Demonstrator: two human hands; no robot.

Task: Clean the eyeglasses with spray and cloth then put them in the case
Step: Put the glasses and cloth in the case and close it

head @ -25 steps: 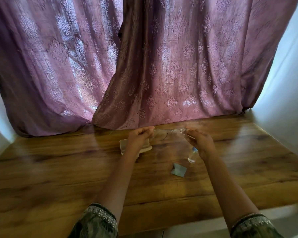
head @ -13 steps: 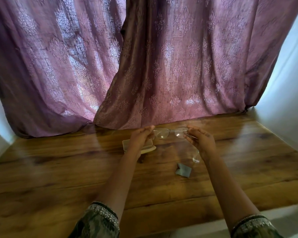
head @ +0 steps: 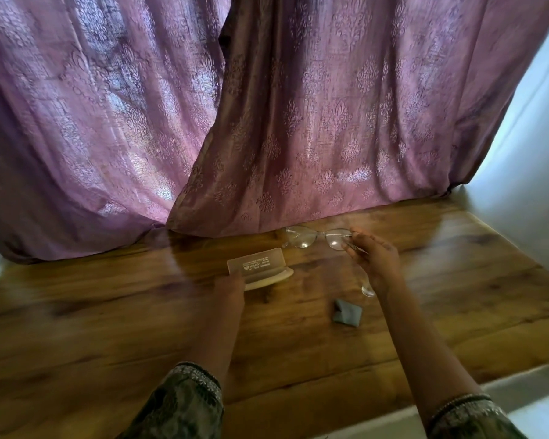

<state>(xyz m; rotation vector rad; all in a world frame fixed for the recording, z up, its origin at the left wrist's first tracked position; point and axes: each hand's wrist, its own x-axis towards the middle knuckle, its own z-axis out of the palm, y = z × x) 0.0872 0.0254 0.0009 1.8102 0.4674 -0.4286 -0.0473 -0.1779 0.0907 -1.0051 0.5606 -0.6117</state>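
The clear-framed eyeglasses (head: 317, 237) hang above the wooden table, near the curtain. My right hand (head: 374, 258) pinches them at their right end, where the temple meets the lens. The case (head: 259, 269) lies on the table with a translucent printed lid over a cream base. My left hand (head: 230, 288) is blurred and reaches to the case's near left corner, fingers stretched toward it and holding nothing. A folded grey cloth (head: 346, 313) lies to the right of my left arm. My right wrist hides most of the clear spray bottle (head: 367, 290).
The wooden table (head: 108, 327) runs back to purple patterned curtains (head: 298, 122) that drape onto its far edge. A white wall (head: 526, 160) closes the right side. A pale ledge (head: 520, 394) borders the table's near right edge.
My left hand has let go of the eyeglasses and dropped down to the case's near left corner. My right hand alone holds the glasses, a little farther right and back.
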